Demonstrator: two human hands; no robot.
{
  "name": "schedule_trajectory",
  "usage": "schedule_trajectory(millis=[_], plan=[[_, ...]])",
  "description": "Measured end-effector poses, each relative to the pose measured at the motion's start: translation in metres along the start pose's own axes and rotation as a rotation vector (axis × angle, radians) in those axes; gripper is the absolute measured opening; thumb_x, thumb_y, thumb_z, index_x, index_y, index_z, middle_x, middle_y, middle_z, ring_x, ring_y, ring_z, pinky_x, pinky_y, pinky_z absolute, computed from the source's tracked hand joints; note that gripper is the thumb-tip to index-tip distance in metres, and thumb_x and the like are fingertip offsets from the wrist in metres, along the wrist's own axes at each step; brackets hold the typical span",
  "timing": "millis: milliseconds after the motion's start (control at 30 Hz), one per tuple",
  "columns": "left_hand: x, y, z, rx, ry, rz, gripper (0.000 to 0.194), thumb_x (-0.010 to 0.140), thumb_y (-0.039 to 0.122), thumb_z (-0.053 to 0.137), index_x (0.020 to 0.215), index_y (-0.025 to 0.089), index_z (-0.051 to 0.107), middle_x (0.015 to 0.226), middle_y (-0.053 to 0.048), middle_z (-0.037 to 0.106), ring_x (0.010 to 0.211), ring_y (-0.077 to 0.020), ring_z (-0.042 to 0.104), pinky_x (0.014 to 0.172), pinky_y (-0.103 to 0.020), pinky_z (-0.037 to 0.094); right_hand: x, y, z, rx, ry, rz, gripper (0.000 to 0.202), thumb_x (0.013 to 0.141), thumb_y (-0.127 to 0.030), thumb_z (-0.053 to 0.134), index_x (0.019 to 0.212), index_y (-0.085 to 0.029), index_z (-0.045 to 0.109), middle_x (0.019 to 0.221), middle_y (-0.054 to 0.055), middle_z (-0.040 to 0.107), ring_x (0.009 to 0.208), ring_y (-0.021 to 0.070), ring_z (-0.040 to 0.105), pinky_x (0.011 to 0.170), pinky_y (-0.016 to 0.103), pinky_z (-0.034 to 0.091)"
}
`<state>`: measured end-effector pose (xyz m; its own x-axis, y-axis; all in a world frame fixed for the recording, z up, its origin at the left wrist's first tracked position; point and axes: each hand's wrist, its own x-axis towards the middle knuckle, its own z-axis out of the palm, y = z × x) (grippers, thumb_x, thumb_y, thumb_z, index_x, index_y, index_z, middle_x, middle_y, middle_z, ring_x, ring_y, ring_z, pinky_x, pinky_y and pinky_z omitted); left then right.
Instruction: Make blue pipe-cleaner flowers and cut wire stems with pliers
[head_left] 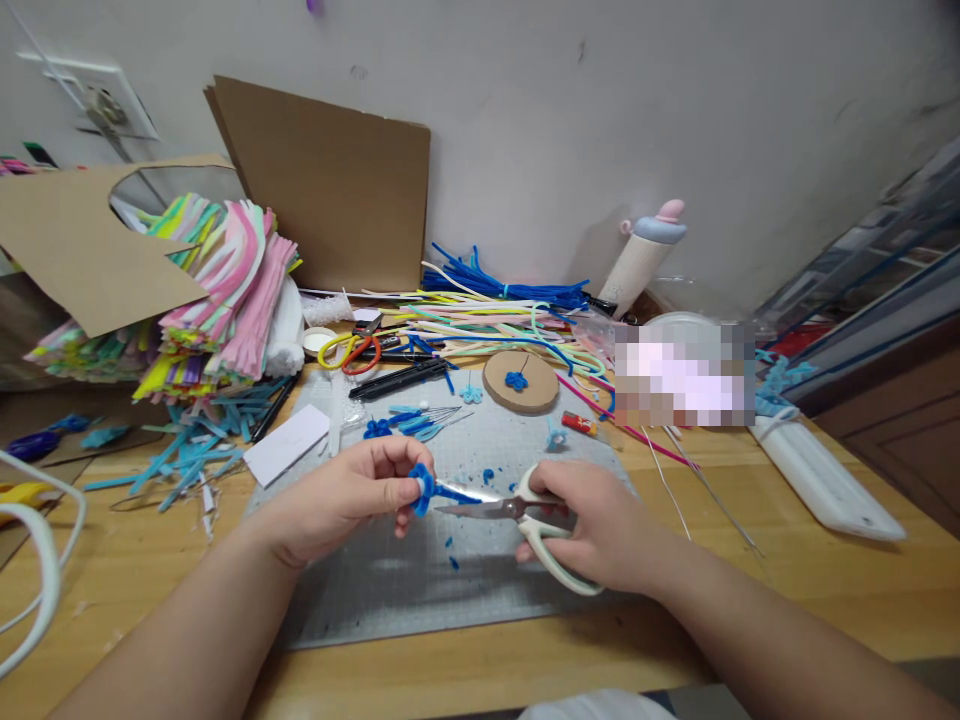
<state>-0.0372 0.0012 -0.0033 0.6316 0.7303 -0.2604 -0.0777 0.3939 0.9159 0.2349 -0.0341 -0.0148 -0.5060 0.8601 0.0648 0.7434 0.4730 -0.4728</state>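
Observation:
My left hand (375, 490) pinches a dark blue pipe-cleaner flower (422, 489) between thumb and fingers, its fuzzy blue stem pointing right. White-handled scissors (517, 508) are in my right hand (600, 515), fingers through the loops. Their blades are parted and lie along the stem, near its tip; whether they touch it I cannot tell. Small blue fuzz clippings (489, 476) are scattered on the grey cutting mat (360, 600) below. Behind the hands, another blue flower (516, 381) rests on a round cardboard disc (495, 392), and a light blue flower (472, 392) lies beside it.
Bundles of pastel pipe cleaners (247, 290) stand at the left, with cut blue pieces (180, 460) below. Yellow-and-orange scissors (349, 352), a black utility knife (397, 380) and a red lighter (579, 424) lie toward the back. A white glue gun (30, 560) or similar curved handle shows at left.

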Motion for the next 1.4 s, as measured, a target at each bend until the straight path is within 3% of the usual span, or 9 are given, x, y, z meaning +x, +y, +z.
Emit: schedule_trajectory(millis=[400,1400], plan=[[0.0007,0.0007,0.0026,0.013,0.005,-0.009,0.028,0.069,0.033,0.074,0.082,0.014,0.058,0.066,0.002,0.052,0.054,-0.0073,0.048,0.05,-0.021,0.045,0.0017,-0.0049,-0.0035,0.028,-0.017,0.052,0.038,0.069,-0.048,0.07,0.08,-0.021,0.046,0.079,0.002,0.059,0.069,0.0171,0.049,0.059,0.027,0.034],[-0.0009,0.0036,0.0051,0.017,0.061,-0.039,0.032,0.065,0.035,0.076,0.081,0.014,0.058,0.065,0.003,0.05,0.051,-0.0065,0.045,0.047,-0.021,0.043,0.0016,-0.0033,-0.003,0.006,-0.01,0.027,0.036,0.071,-0.049,0.067,0.08,-0.021,0.046,0.079,0.003,0.059,0.069,0.018,0.05,0.06,0.029,0.034]])
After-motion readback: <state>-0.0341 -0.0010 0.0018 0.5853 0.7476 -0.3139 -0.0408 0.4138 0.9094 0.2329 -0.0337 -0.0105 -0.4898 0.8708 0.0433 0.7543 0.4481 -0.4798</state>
